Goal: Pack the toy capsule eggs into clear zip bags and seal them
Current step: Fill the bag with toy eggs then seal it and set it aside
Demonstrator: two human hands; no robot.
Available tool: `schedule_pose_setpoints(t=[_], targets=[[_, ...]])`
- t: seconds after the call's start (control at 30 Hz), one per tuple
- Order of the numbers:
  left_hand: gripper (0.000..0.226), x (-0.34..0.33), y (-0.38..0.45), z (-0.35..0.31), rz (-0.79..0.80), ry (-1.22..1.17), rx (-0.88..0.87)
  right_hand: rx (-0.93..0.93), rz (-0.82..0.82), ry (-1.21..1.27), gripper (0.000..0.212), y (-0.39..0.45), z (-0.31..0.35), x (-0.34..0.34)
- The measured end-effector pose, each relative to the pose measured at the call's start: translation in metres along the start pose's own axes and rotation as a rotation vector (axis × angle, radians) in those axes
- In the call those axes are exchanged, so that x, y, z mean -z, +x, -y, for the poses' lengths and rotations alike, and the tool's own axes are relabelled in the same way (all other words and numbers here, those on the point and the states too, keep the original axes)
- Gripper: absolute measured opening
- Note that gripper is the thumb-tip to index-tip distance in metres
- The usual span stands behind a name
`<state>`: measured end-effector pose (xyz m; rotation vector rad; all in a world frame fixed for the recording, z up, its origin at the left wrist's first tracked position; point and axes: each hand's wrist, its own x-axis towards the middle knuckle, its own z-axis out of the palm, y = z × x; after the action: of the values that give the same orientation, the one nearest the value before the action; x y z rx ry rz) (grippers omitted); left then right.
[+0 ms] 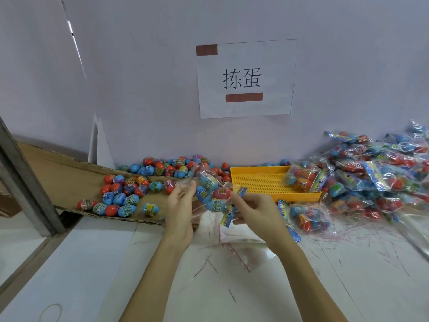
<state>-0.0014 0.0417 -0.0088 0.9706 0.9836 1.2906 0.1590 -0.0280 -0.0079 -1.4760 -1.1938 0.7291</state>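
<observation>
Both hands pinch raised zip bag.

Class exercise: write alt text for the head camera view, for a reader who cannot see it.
A person's left hand and right hand hold a clear zip bag of toy capsule eggs over a white table. Loose eggs lie on cardboard to the left; a yellow tray and packed bags sit right.

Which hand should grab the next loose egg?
Probably the left hand: the loose eggs lie right beside it on the cardboard, while the right hand pinches the bag.
</observation>
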Motion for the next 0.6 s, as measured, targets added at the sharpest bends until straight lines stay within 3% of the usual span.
schedule_pose_setpoints(t=[0.13,0.27,0.37,0.5,0.6], targets=[[0.010,0.0017,0.0003,-0.0005,0.043,-0.038,-0.034,-0.052,-0.060,0.093,0.029,0.0010,0.0019,-0.0031],[0.020,0.0054,0.0010,-0.0004,0.083,-0.019,-0.082,-0.089,-0.103,0.192,0.018,-0.0004,0.0029,-0.0007],[0.015,0.0056,0.0018,-0.0005,0.051,-0.011,-0.095,-0.170,-0.052,0.237,0.018,-0.0016,0.0038,0.0027],[0.025,0.0038,-0.0002,0.0033,-0.012,0.013,-0.112,-0.386,0.062,0.415,0.014,-0.0043,0.0055,0.0032],[0.022,0.0043,-0.0014,0.0039,-0.023,0.112,-0.179,-0.443,0.083,0.363,0.015,-0.0058,0.0060,0.0011]])
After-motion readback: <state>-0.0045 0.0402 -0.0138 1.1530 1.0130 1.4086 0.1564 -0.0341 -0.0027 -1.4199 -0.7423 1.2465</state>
